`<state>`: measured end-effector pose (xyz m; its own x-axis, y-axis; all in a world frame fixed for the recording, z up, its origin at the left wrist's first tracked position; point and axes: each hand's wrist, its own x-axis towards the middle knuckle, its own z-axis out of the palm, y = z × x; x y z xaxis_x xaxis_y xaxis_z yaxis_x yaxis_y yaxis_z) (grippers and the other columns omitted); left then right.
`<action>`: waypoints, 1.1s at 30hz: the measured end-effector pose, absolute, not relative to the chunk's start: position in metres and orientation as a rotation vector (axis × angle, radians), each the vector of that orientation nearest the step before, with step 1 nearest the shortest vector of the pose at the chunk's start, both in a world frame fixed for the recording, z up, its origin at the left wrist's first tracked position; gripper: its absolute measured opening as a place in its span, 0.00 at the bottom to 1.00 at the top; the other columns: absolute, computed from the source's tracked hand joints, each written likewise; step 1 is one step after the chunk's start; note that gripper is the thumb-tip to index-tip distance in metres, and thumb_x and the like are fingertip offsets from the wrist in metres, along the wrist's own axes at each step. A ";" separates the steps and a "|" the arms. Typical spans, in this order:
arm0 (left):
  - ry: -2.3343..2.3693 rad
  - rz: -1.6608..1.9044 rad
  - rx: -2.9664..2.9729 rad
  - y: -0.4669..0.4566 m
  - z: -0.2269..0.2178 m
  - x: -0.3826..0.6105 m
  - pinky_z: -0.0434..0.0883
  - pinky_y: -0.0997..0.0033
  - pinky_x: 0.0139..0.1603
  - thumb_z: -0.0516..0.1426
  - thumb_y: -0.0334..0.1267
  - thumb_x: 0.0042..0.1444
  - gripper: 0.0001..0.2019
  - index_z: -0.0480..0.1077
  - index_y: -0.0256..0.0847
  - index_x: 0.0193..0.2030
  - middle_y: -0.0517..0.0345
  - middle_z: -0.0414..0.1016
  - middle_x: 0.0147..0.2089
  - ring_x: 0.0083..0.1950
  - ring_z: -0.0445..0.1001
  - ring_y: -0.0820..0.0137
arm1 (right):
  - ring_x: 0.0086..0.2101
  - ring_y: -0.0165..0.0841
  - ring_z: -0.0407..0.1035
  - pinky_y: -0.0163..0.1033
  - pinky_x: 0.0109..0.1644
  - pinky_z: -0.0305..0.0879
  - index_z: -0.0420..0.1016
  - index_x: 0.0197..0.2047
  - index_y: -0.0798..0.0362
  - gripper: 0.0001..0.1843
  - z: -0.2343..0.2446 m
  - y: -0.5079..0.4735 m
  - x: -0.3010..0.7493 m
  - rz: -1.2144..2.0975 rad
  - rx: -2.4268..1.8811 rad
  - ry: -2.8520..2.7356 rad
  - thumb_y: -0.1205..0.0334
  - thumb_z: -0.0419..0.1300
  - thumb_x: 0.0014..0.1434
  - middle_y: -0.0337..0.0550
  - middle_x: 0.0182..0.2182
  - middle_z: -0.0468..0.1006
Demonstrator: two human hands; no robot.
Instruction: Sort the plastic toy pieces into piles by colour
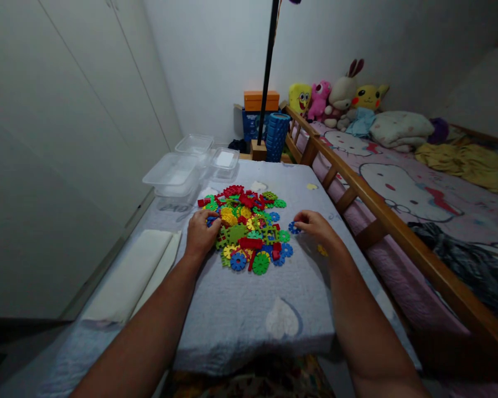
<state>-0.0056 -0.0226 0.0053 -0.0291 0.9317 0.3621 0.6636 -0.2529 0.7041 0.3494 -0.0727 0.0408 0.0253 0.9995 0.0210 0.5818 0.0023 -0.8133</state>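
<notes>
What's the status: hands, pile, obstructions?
Left hand at blue pieces, grip unclear. Right hand pinching blue disc. Pile between hands. Boxes beyond left hand, not blocking.

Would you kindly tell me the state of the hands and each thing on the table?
Left hand: closed on blue plastic
Right hand: pinching a blue disc
Plastic pieces: heaped loosely
Yellow piece: lying apart from heap
White sheet: folded
Clear containers: standing; whether lidded, unclear
Tablecloth: spread out

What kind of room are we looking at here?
Probably a bedroom, perhaps a child's: there is a wooden-railed bed with cartoon-print bedding, a row of plush toys at its far end, and tall white wardrobe doors opposite.
</notes>
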 end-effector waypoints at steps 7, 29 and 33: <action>1.688 1.160 1.931 -0.023 0.005 -0.005 0.68 0.55 0.61 0.55 0.44 0.53 0.10 0.74 0.44 0.37 0.51 0.77 0.45 0.53 0.74 0.57 | 0.26 0.31 0.66 0.36 0.31 0.62 0.72 0.26 0.52 0.08 0.036 -0.043 0.405 0.617 -1.780 -1.223 0.59 0.65 0.43 0.39 0.24 0.75; 1.682 1.146 1.910 -0.023 0.007 -0.004 0.69 0.55 0.60 0.56 0.43 0.53 0.09 0.74 0.44 0.35 0.52 0.78 0.44 0.51 0.75 0.57 | 0.29 0.34 0.69 0.37 0.34 0.64 0.74 0.29 0.52 0.06 0.034 -0.041 0.396 0.414 -1.768 -1.112 0.61 0.61 0.45 0.41 0.26 0.76; 1.687 1.149 1.915 -0.023 0.008 -0.004 0.69 0.56 0.61 0.56 0.43 0.52 0.08 0.74 0.44 0.35 0.53 0.77 0.43 0.52 0.75 0.58 | 0.30 0.33 0.70 0.37 0.35 0.65 0.77 0.33 0.53 0.09 0.043 -0.057 0.358 0.687 -1.662 -1.434 0.58 0.62 0.49 0.40 0.28 0.79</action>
